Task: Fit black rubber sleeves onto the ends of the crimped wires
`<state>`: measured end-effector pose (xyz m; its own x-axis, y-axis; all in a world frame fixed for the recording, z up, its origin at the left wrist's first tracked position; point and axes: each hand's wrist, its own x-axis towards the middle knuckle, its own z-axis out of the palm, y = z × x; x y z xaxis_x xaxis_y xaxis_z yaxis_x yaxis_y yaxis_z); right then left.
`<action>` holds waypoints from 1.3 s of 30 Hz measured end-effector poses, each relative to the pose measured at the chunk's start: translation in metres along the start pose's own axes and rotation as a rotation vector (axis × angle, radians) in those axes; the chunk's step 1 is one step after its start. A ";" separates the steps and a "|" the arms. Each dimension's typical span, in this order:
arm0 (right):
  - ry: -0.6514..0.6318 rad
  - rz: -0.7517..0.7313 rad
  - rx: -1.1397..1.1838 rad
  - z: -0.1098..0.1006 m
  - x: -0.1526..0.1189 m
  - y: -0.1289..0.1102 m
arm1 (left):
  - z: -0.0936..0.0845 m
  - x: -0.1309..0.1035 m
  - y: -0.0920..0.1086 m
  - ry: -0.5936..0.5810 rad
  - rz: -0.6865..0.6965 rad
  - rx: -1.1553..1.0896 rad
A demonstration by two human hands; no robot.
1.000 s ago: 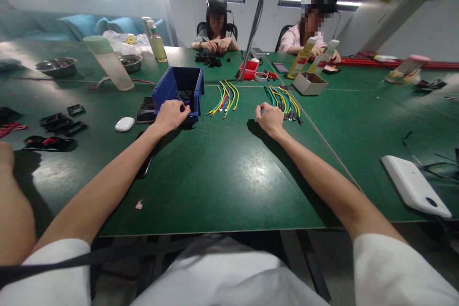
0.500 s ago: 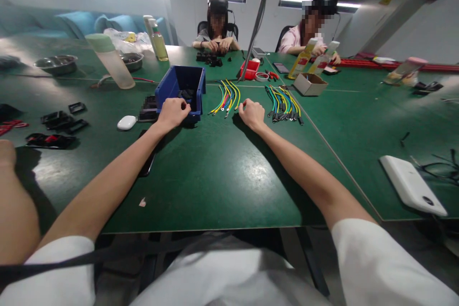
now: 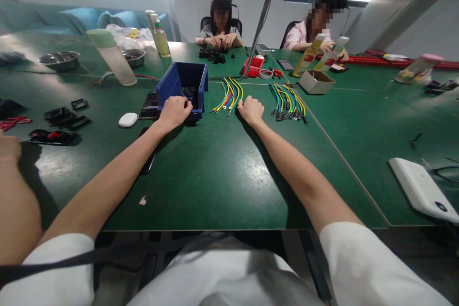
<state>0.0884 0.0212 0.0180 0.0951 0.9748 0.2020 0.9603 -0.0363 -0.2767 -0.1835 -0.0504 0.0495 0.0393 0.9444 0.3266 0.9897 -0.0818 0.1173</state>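
Observation:
My left hand is closed at the front of a blue plastic bin, fingers curled and thumb against forefinger; what they hold, if anything, is hidden. Small black parts lie inside the bin. My right hand is closed too, its fingertips pinched at the near end of the rightmost yellow wire in a small bunch of wires with ring terminals. To the right of that hand lies a thicker bunch of green, blue and yellow wires with black sleeved ends.
A phone lies under my left forearm, beside a white earphone case. Black frames and another person's arm are at left. A metal pole, small carton and bottles stand farther back. Two people sit opposite.
The view has shifted slightly, moving the background a little right. My right fingertips now cover the end of the yellow wire, which showed beside them before. My left hand stays at the bin.

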 end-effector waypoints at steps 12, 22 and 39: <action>-0.085 -0.022 -0.002 0.001 0.014 0.007 | 0.001 0.002 -0.002 -0.008 0.006 -0.021; -0.230 -0.066 -0.013 -0.009 0.024 0.010 | -0.004 0.004 -0.004 0.035 -0.019 -0.131; -0.301 -0.092 0.078 -0.011 0.028 0.008 | -0.009 0.003 -0.007 0.098 -0.089 -0.287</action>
<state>0.1018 0.0455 0.0312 -0.0842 0.9950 -0.0543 0.9371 0.0605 -0.3439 -0.1914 -0.0498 0.0585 -0.0725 0.9178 0.3903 0.9090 -0.1002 0.4046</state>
